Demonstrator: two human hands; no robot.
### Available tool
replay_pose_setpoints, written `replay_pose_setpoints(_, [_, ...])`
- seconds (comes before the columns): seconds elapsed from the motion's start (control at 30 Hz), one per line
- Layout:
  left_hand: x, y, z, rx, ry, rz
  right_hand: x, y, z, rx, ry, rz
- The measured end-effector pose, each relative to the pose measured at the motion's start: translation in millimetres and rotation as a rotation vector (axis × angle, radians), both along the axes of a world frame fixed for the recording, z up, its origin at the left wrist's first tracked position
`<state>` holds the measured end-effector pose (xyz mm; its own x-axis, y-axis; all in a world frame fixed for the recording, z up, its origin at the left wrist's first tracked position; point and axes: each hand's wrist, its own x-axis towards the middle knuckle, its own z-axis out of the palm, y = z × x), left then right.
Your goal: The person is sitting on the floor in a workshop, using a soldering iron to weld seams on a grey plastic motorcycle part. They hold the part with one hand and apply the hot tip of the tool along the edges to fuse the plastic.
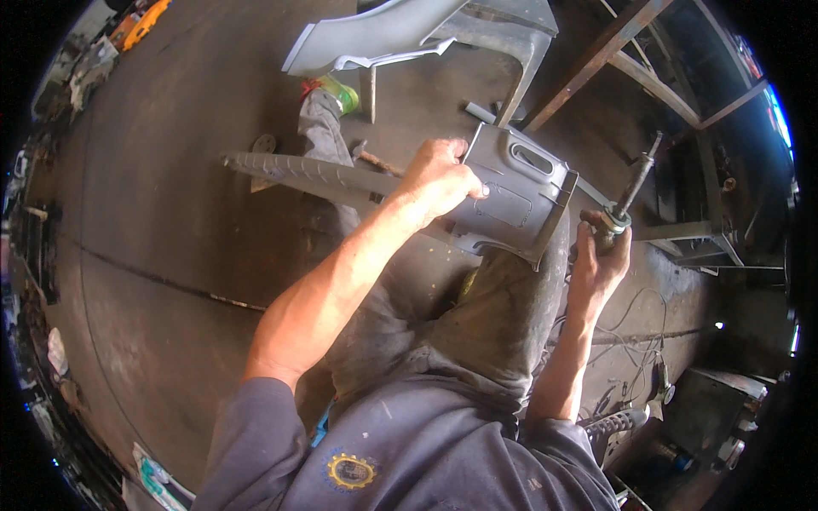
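Fingers and thumb of the left hand [443, 179] pinch the left edge of a grey panel [545, 175], the thumb flat on its face, while the right hand [603, 255] closes its fingers around the base of a slender metal hand tool [635, 183], tip upward and well apart from the work. The panel lies across the seated person's thighs, its broad end, with a rounded slot, toward the right hand and a long, ribbed arm reaching left. A dark line outlines a patch on its face.

Steadying the panel well would seem to call for a firm pinch, its underside braced on the leg, and fingertips clear of the tool's tip and the sheet's edges.

Beyond the knees, a hammer [379, 162] lies on the floor near the ribbed arm, and a second grey panel [366, 38] rests on a grey stool [528, 43]. A metal frame [596, 64] stands at upper right; cables [635, 345] loop over the floor below it. Containers, if any, and their contents cannot be told among the dim clutter [58, 353] along the edges.
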<state>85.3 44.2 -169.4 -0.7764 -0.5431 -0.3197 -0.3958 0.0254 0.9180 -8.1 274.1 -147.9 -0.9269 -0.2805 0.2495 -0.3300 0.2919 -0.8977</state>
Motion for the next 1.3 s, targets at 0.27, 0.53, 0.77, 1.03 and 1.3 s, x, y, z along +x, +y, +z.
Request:
replay_pose_setpoints(0.27, [5, -2, 20, 0.128, 0.049, -0.045, -2, -1, -31, -0.139, -0.323, 0.130])
replay_pose_setpoints(0.53, [6, -8, 19, 0.079, 0.014, -0.116, -3, -5, -28, -0.032, -0.331, 0.107])
replay_pose_setpoints(0.77, [8, -36, -3, 0.169, 0.042, -0.250, -3, -5, -26, -0.049, -0.319, 0.162])
replay_pose_setpoints(1.03, [4, -19, 41, 0.296, 0.062, -0.138, -30, -16, -5, -0.087, -0.091, 0.087])
replay_pose_setpoints(1.3, [-18, 14, 55, 0.203, 0.335, 0.054, -51, -12, 27, -0.037, 0.138, -0.030])
